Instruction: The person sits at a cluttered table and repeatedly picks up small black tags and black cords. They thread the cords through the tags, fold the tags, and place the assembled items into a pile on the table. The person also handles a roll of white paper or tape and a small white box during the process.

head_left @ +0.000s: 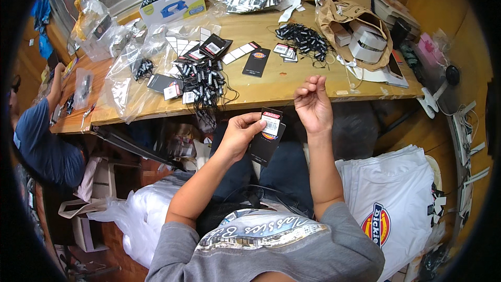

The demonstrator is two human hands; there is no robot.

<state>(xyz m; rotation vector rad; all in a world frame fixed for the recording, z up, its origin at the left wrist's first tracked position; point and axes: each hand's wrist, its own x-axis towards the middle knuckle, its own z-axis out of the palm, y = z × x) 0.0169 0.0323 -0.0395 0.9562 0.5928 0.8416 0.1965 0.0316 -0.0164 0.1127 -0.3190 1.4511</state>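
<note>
Wooden table (261,90), black cords (305,42), bag (326,14), left fingers (252,127) clamping tags (265,149), right fingers' (308,89) closure unclear

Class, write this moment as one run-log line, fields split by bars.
left hand: pinching black tag with white label | right hand: raised, fingers bent | table: black cords | right side: white garments

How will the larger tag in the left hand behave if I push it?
The larger tag would probably feel stiff: its free end shows no obvious sag. It seems light, as the left hand pinches it near one end. It might swivel against the smaller tag, which overlaps it at a different angle.
</note>
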